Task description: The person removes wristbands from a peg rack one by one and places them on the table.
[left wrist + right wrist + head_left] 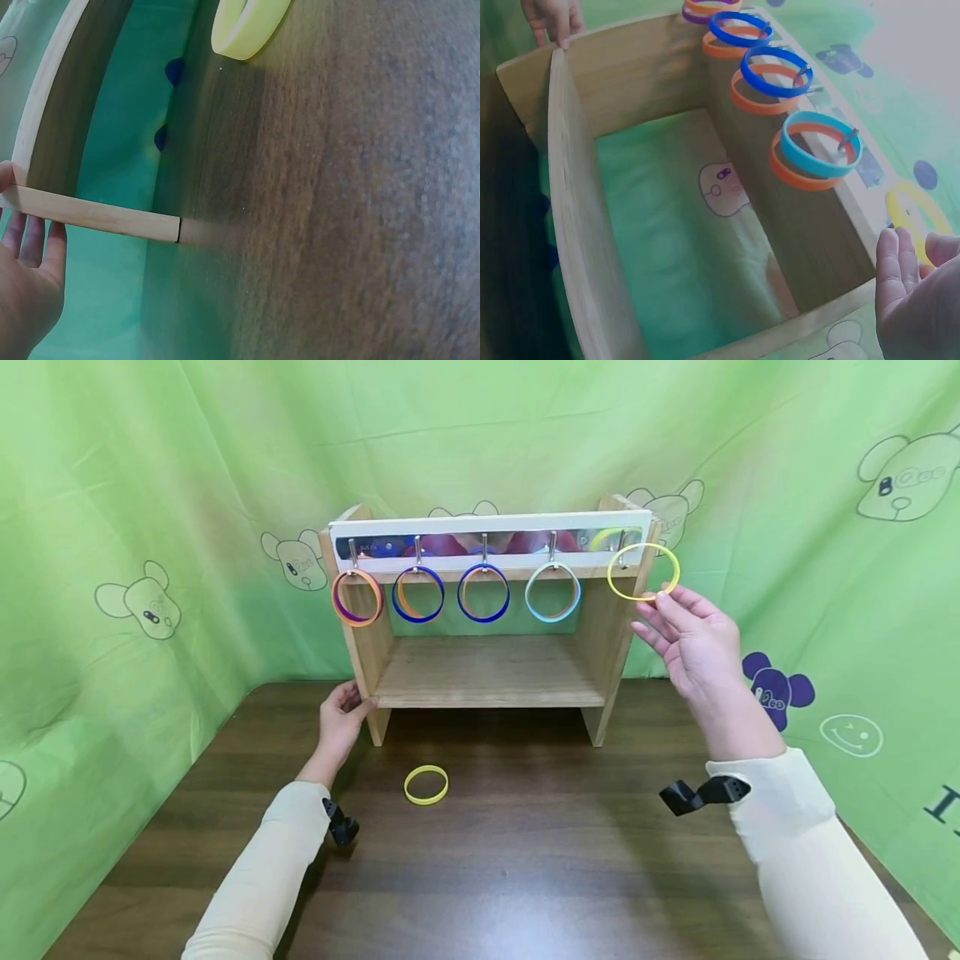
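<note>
My right hand [701, 647] pinches a yellow silicone wristband [678, 570] by its lower edge. The band overlaps the rightmost metal hook [622, 547] of the wooden rack in the head view. In the right wrist view the same yellow wristband [898, 212] shows partly behind the fingers. At the rack's lower left, my left hand [339, 722] grips the side panel [362, 664], thumb at the front and fingers on the outer side. The left wrist view shows those fingers [34, 241] along the panel. Another yellow wristband [426, 802] lies on the table before the rack.
Coloured wristbands hang from the other hooks: orange and purple [357, 623], blue with orange [418, 619], blue with orange again [483, 619], light blue with orange [552, 619]. The rack's shelf [487, 668] spans its side panels. Green printed cloth [225, 443] surrounds the brown table [510, 860].
</note>
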Tool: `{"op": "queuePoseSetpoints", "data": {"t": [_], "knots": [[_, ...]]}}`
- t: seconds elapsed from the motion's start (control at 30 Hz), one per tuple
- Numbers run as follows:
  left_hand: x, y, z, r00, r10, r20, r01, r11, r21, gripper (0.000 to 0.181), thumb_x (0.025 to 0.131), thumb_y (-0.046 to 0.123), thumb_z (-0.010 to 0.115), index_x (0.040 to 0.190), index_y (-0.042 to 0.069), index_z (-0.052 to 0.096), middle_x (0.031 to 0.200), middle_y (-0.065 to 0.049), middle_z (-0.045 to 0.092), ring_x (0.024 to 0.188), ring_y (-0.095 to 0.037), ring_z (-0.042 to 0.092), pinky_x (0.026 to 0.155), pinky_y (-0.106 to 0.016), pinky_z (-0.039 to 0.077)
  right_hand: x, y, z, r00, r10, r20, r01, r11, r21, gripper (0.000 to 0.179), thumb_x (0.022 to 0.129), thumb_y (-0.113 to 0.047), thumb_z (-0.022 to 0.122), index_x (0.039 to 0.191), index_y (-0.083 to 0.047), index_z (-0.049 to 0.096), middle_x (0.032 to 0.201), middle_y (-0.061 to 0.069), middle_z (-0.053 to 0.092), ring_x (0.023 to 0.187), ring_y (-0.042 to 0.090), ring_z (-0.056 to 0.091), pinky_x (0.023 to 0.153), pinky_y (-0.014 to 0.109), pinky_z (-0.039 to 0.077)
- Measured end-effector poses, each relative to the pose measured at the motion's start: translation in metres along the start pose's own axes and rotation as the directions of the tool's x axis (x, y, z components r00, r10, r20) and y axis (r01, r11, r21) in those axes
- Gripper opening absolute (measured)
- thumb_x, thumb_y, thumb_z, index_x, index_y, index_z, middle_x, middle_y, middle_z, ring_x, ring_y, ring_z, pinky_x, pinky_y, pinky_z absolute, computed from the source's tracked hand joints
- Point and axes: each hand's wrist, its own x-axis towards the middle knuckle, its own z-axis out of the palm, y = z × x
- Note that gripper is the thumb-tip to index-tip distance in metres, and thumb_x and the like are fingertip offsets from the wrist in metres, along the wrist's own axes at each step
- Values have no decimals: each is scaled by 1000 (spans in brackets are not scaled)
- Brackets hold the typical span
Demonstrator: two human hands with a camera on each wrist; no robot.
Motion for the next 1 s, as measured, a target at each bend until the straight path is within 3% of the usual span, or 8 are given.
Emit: {"op": "queuePoseSetpoints", "data": {"t": [0.5,1.0], "knots": [[4,-3,0,1000,2,-8,-2,1000,-12,38,89,-5,64,125,-12,53,124,-29,56,112,-28,54,82,-17,47,-25,4,4,992,32,124,-22,996,-83,13,90,5,65,102,1,65,94,15,71,82,22,70,72,35,58],[4,-3,0,1000,8,-10,-8,1000,0,39,87,-6,66,124,-12,54,122,-28,57,111,-28,55,82,-20,48,-42,44,-10,971,117,208,-83,982,-168,11,93,5,61,100,-1,66,93,14,71,83,21,71,74,35,57]]}}
